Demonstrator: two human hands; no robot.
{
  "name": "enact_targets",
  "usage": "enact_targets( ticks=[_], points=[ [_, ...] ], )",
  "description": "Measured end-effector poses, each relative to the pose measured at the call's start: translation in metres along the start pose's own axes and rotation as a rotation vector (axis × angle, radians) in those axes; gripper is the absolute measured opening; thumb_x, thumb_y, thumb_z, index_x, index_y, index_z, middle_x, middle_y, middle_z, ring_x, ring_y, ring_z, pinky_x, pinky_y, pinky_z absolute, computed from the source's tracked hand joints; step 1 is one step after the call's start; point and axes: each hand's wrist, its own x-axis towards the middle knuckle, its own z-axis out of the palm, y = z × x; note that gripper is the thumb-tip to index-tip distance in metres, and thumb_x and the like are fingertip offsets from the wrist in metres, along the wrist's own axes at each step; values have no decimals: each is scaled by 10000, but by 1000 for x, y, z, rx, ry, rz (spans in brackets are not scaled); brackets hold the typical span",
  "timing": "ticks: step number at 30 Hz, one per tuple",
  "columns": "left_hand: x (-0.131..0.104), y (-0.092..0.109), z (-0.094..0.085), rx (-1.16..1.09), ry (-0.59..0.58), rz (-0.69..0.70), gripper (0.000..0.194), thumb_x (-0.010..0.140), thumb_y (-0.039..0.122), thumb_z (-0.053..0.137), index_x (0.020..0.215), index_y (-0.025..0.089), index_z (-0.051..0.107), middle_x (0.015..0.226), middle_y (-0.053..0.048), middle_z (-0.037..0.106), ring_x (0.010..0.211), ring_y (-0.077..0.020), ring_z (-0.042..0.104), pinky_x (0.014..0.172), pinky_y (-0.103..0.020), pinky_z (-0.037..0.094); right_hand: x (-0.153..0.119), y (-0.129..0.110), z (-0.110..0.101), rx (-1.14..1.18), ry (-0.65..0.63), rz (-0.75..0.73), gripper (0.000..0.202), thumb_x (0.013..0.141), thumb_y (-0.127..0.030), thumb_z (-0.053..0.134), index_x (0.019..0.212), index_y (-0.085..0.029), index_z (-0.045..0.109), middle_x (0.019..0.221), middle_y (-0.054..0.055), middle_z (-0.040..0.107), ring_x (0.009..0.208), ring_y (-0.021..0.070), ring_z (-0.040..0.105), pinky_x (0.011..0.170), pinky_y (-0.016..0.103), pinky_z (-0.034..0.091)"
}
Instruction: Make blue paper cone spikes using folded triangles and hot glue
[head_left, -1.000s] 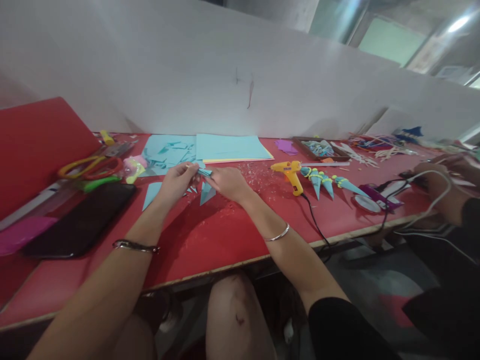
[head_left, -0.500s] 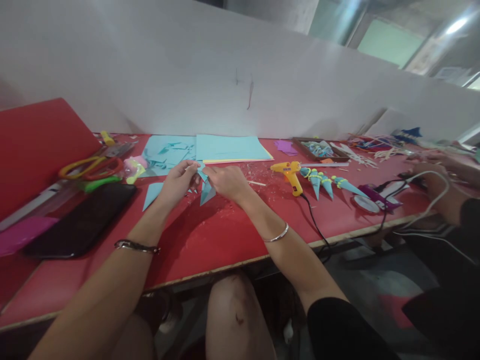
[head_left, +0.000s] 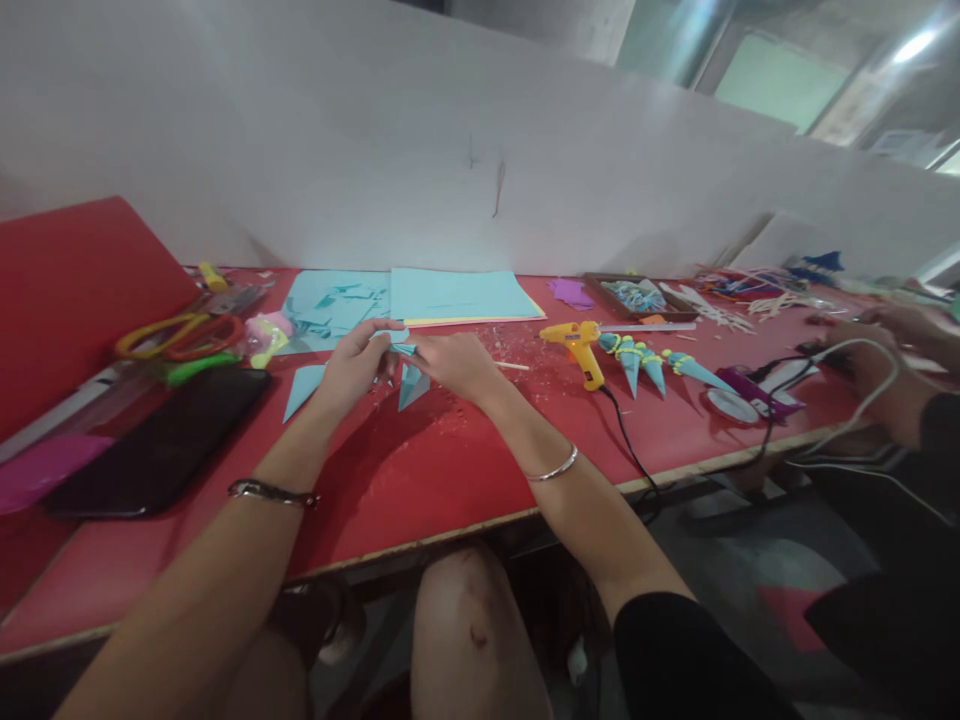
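Note:
My left hand (head_left: 361, 362) and my right hand (head_left: 459, 364) meet over the red table, both closed on one small piece of light blue paper (head_left: 403, 348). The paper looks folded or partly rolled; fingers hide much of it. Just below my right fingers lies a pointed blue paper piece (head_left: 412, 388) on the table. Beside my left wrist rests another blue paper piece (head_left: 303, 388). Farther right sit a yellow glue gun (head_left: 576, 348) and several blue paper cones (head_left: 649, 370) with yellow-green trim.
Blue paper sheets (head_left: 457, 296) and cut scraps (head_left: 337, 305) lie against the white partition. Scissors (head_left: 161, 338) and a black phone (head_left: 161, 445) are at left. A tray (head_left: 634, 297) stands behind the cones. At far right, another person's hands (head_left: 862, 350) work near a white cable.
The blue paper between my hands has turned from hanging downward to lying flatter, and my left index finger now stretches over it. Other things have stayed in place.

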Motion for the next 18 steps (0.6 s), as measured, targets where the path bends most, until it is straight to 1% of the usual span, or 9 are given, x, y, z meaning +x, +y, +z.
enact_targets(
  ticks=[3,7,9,11,14,16,18],
  points=[
    [1,-2,-1,-25,-10,-12,173,762,221,453,896,191,558,381,79,421,308,-76,349,336,-186,232,1,0,1,-16,0,5,405,950,-355,274,1242,-185,497,1007,122,673,846,212,624,643,279,371],
    [4,-4,-2,-18,-26,11,130,780,253,462,810,179,565,432,56,464,352,-77,392,377,-193,296,2,2,3,20,16,42,436,952,-390,250,1230,-184,515,937,114,682,805,209,623,635,276,363],
    [6,-5,-3,-3,-26,57,148,788,272,469,762,168,570,482,39,498,399,-74,424,421,-195,335,3,5,4,82,38,71,452,954,-398,232,1157,-174,568,912,106,679,793,189,614,636,261,348],
    [7,-6,-5,29,-16,115,164,789,282,473,734,164,573,518,29,517,441,-76,443,458,-196,353,4,7,6,173,62,77,487,958,-394,211,1014,-151,630,865,94,670,763,159,595,628,244,325],
    [5,-3,-8,205,21,206,196,789,296,482,656,170,552,497,33,498,449,-78,420,474,-202,336,5,10,11,316,82,41,536,958,-386,210,797,-116,644,732,64,628,673,114,539,601,232,289],
    [2,0,-9,352,65,252,243,785,308,487,585,174,519,466,40,464,444,-78,395,467,-206,307,6,11,15,402,105,14,517,951,-386,244,739,-109,626,672,41,591,634,96,502,586,226,274],
    [-1,3,-9,441,91,265,273,788,316,473,556,174,500,457,44,447,445,-77,384,466,-208,292,6,11,19,464,141,-5,477,943,-383,284,731,-111,614,655,25,573,622,87,482,578,218,267]
  ],
)
